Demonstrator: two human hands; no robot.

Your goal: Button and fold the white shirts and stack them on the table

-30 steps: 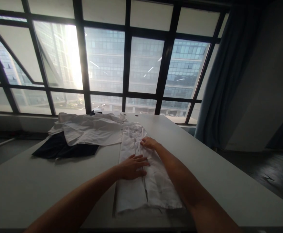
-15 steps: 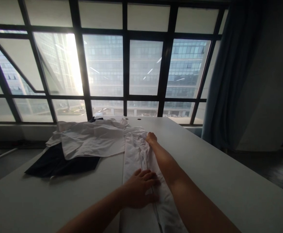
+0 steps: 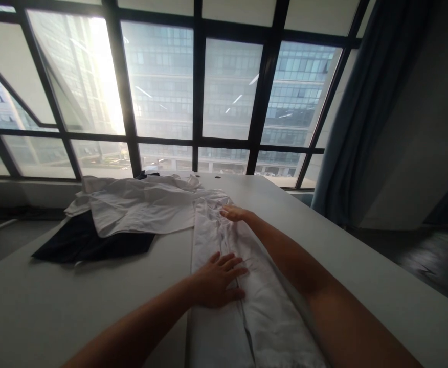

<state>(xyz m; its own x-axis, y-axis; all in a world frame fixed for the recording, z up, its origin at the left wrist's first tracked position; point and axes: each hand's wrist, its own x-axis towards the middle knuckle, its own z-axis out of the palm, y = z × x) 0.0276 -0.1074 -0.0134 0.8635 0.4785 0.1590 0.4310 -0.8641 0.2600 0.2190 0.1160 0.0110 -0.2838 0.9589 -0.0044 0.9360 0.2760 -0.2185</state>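
- The right hand (image 3: 234, 213) now lies flatter near the far end of the white shirt (image 3: 227, 286)
- The left hand (image 3: 217, 280) has spread its fingers wider

Readable text: none anywhere in view.
Long folded white cloth garment (image 3: 224, 286): no label or print legible.

Strong backlight is cast through the window (image 3: 193, 92), with glare at upper left; the table (image 3: 362, 276) is left dim, and edges are bent by wide-angle distortion.
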